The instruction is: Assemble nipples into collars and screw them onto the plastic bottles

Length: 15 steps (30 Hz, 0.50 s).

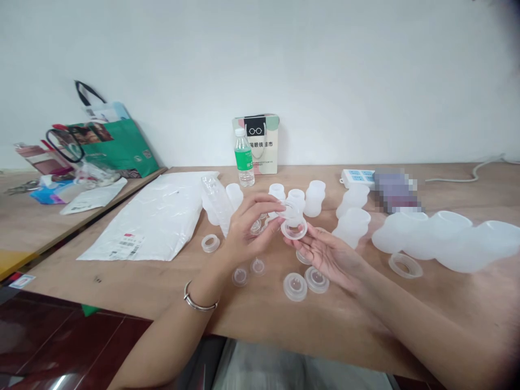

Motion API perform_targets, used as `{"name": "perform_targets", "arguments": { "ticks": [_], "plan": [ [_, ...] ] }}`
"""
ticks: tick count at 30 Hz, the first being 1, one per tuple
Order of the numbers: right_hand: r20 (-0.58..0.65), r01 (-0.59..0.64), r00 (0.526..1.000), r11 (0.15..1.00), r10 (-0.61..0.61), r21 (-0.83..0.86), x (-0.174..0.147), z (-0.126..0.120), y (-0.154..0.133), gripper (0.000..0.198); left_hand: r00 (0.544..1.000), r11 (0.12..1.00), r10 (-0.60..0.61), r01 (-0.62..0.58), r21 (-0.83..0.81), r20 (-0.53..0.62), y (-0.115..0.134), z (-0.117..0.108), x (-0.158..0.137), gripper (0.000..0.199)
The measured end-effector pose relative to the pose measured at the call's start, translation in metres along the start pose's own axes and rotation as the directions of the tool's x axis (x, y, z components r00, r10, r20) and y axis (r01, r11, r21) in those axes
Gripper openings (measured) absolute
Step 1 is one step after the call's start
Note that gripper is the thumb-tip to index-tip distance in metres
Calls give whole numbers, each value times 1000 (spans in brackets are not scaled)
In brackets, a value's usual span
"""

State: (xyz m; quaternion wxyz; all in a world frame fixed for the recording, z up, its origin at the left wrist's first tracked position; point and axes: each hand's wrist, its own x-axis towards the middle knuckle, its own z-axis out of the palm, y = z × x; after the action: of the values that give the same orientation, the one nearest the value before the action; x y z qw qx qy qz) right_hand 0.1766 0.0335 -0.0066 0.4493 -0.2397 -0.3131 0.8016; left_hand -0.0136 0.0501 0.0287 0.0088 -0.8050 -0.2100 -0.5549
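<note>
Over the middle of the table my left hand (254, 219) pinches a clear round plastic piece (289, 209) between thumb and fingers. Just below it, my right hand (331, 254) grips a translucent plastic ring (294, 229) by its edge. The two parts overlap in the view; I cannot tell whether they touch. Beneath the hands lie two translucent round lids (295, 287) and two small clear discs (239, 277). Another ring (210, 244) rests to the left, and one more ring (405, 266) to the right. Part of a further lid is hidden under my right hand.
Several frosted wavy cups (315, 199) stand behind the hands, with others lying at the right. A white mailing bag (154, 211) covers the left side. At the back are a water bottle (244, 160), a paper bag (268, 143) and a power strip (357, 177).
</note>
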Motion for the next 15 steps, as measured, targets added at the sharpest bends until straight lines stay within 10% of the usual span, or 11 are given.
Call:
{"name": "perform_targets", "arguments": {
  "ticks": [15],
  "plan": [
    [223,-59,974,995,38,85,-11,1,6,15,986,990,141,-141,-9,88,-1,5,-7,22]
  ]
}}
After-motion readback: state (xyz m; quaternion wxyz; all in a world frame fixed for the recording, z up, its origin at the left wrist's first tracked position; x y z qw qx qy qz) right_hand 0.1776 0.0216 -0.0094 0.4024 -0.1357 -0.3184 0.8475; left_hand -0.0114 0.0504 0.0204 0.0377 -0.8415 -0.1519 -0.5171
